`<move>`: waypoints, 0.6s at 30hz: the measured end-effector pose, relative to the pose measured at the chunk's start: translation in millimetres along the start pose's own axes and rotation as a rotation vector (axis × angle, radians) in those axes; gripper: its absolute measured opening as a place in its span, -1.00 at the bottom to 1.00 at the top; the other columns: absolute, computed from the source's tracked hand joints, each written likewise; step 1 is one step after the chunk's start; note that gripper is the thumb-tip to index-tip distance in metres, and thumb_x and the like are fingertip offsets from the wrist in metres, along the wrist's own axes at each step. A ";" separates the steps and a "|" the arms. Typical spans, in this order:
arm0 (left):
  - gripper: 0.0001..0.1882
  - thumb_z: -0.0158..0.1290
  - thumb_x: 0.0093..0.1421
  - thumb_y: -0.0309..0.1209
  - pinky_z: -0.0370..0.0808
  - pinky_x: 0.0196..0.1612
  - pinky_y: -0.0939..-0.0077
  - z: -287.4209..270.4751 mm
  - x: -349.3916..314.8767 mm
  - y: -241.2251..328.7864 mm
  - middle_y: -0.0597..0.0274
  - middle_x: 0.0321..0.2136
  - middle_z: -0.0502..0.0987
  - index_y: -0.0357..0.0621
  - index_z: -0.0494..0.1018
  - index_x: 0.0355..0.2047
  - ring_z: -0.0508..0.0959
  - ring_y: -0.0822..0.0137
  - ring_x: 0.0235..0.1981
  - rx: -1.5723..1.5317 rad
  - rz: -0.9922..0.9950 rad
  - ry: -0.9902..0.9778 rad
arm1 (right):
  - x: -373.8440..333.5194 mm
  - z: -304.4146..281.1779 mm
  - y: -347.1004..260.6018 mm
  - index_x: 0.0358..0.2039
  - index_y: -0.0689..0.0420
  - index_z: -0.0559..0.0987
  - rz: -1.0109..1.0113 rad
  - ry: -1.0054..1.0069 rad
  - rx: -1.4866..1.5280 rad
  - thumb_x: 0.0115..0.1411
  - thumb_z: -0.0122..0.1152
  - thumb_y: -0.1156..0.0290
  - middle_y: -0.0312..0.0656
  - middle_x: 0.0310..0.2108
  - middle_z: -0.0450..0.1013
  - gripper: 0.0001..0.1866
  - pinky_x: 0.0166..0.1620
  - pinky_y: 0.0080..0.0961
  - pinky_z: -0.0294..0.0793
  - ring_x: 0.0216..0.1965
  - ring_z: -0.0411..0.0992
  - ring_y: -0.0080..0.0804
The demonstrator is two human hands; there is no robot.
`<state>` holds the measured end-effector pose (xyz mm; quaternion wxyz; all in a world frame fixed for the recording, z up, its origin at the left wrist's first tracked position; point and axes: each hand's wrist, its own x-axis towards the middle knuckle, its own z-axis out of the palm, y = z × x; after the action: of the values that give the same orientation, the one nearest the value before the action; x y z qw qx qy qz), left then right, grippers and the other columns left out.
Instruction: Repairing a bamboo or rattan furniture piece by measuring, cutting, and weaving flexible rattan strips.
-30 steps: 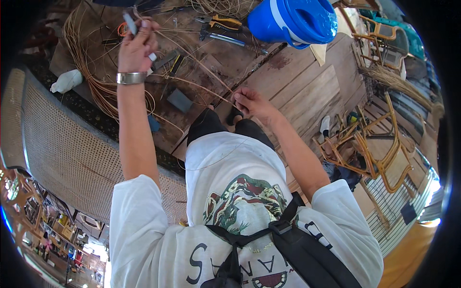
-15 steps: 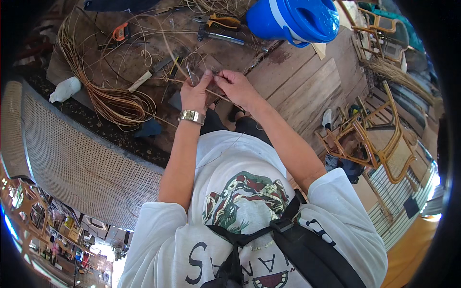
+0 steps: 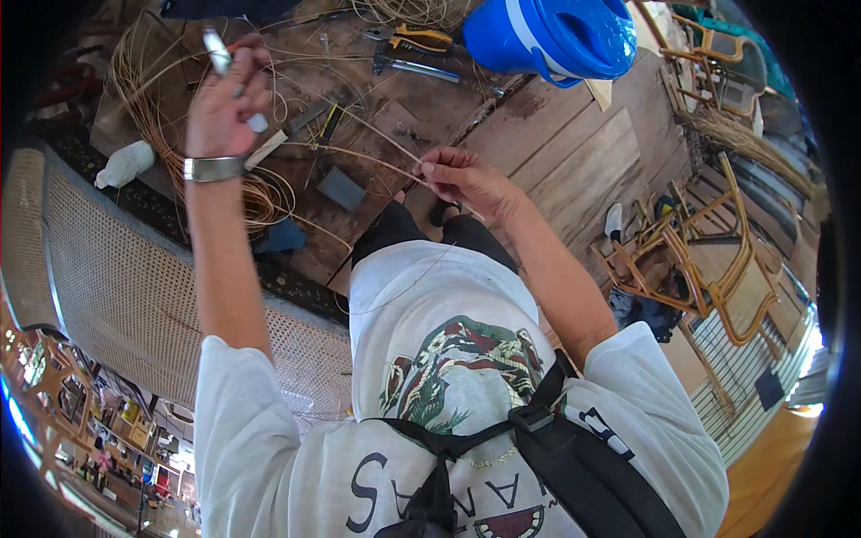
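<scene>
Right hand [image 3: 464, 182] pinching thin cane strand [image 3: 392, 143], which runs up-left over wooden boards [image 3: 574, 152]. Left hand [image 3: 230, 100] curled round pale, silvery thing [image 3: 216, 52] (too blurred, can't tell what). We'd keep strand taut, pinch light, so no kinks. Snag hazards for us: cane coil [image 3: 258, 212], pale-handled tool [image 3: 266, 151] near left wrist. Pliers [image 3: 421, 39] beside blue jug [image 3: 502, 40], well apart.

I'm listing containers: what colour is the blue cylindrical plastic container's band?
The band around the blue cylindrical plastic container is white; best seen in the head view.
</scene>
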<state>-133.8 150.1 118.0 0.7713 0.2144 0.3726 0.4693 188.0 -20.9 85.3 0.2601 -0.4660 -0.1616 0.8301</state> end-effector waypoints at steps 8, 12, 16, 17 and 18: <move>-0.70 0.06 0.31 -0.26 0.11 -0.57 0.73 -39.2 36.4 129.9 0.24 -0.41 0.58 -0.29 0.51 -0.17 0.18 0.63 -0.64 0.463 0.303 0.283 | 16.7 -6.9 6.2 -0.32 0.19 0.57 -0.153 0.341 -0.430 0.26 0.21 0.32 -0.34 -0.54 0.44 -0.81 -0.50 -0.57 0.32 -0.56 0.36 -0.63; -0.44 0.22 0.02 0.20 0.32 -0.50 0.46 -83.4 35.9 47.8 0.36 -0.74 0.38 -0.11 0.64 -0.45 0.40 0.47 -0.64 1.317 0.268 0.589 | 40.2 -2.3 9.0 -0.35 0.24 0.58 -0.322 0.584 -0.699 0.18 0.24 0.28 -0.14 -0.51 0.53 -0.76 -0.38 -0.42 0.43 -0.48 0.49 -0.39; -0.46 0.21 0.12 0.12 0.02 -0.74 0.62 9.3 -29.3 -89.9 0.40 -0.70 0.42 -0.19 0.58 -0.46 0.20 0.60 -0.79 0.854 -0.343 0.524 | 38.8 13.5 -5.6 -0.36 0.23 0.59 -0.318 0.697 -0.862 0.14 0.26 0.27 -0.03 -0.47 0.54 -0.75 -0.30 -0.35 0.47 -0.40 0.54 -0.20; -0.43 0.17 0.13 0.16 0.13 -0.69 0.59 7.8 -32.5 -125.6 0.29 -0.62 0.54 -0.20 0.58 -0.43 0.25 0.56 -0.76 0.654 -0.330 0.469 | 40.3 15.3 -7.1 -0.37 0.23 0.58 -0.323 0.685 -0.862 0.14 0.24 0.28 -0.02 -0.46 0.55 -0.76 -0.30 -0.33 0.47 -0.39 0.54 -0.15; -0.45 0.20 0.12 0.15 0.07 -0.71 0.63 9.4 -33.0 -147.0 0.32 -0.62 0.52 -0.17 0.53 -0.42 0.24 0.59 -0.77 0.530 -0.392 0.448 | 40.7 17.3 -7.1 -0.38 0.22 0.58 -0.326 0.672 -0.859 0.15 0.23 0.29 -0.02 -0.45 0.55 -0.78 -0.29 -0.32 0.48 -0.38 0.53 -0.10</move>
<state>-52.8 52.3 36.2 0.6638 0.2233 0.6737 0.2359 157.7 8.2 69.8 0.2091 -0.7373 -0.4630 0.4453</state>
